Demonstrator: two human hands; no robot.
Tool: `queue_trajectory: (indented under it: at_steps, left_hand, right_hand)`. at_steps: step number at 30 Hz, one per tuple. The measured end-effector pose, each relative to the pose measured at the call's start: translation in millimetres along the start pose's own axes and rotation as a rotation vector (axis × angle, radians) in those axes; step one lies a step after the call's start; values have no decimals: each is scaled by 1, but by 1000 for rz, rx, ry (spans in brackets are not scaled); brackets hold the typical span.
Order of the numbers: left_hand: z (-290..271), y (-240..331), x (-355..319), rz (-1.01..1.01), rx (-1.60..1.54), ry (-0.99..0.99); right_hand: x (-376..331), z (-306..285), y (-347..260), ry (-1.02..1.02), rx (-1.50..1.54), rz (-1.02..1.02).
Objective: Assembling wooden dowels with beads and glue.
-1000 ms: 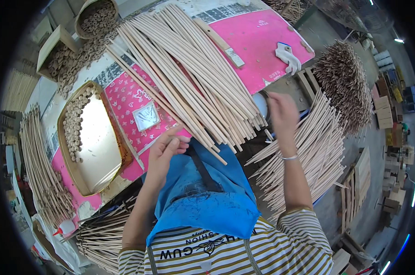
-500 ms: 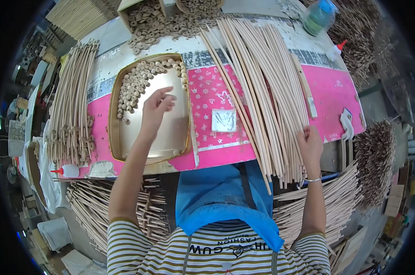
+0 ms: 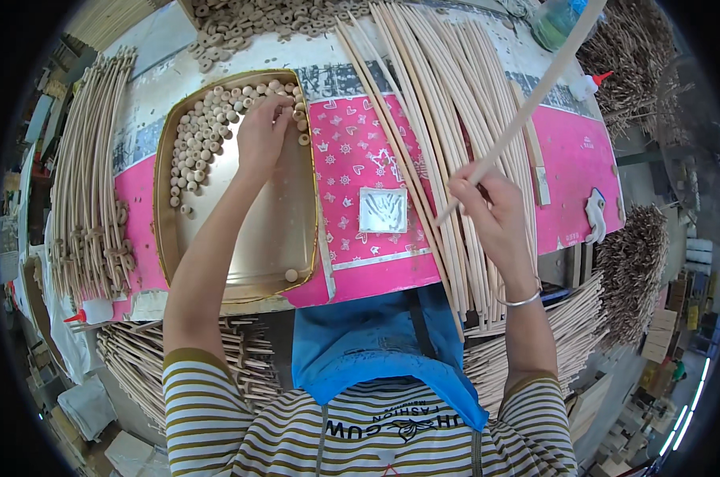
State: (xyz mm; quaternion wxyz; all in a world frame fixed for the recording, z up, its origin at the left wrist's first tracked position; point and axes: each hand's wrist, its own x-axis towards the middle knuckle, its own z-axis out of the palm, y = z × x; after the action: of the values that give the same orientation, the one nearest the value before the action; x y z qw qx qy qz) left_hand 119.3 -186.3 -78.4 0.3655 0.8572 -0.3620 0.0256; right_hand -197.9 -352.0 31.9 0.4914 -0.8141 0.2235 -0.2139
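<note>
Stick [image 3: 524,111] pale, slender, apparently smooth

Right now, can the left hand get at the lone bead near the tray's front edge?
Probably yes: the left hand is over the tray, and only bare tray seems to lie between it and the lone bead. It would need to draw back toward the body; whether it holds something is unclear.

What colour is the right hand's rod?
The wooden rod is pale beige, clearest in the head view.
</note>
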Motion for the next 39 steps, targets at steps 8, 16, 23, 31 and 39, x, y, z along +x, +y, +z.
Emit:
queue_trajectory:
  at_steps: [8,16,23,31,39]
  left_hand:
    - [-59,116,-122,-276,-696,-172]
    - [-19,155,-211,-376,-898,-343]
    - [19,142,-200,-338,-809,-146]
    - [26,140,-200,-519,-1085,-128]
    - [12,147,-196,-699,-1419,-170]
  right_hand:
    - [41,63,27,-187,53,-112]
    - [36,81,42,-135,19,-260]
    - [37,84,49,-165,89,-133]
    - [20,67,62,-197,158,11]
    - [13,34,50,-73,628,239]
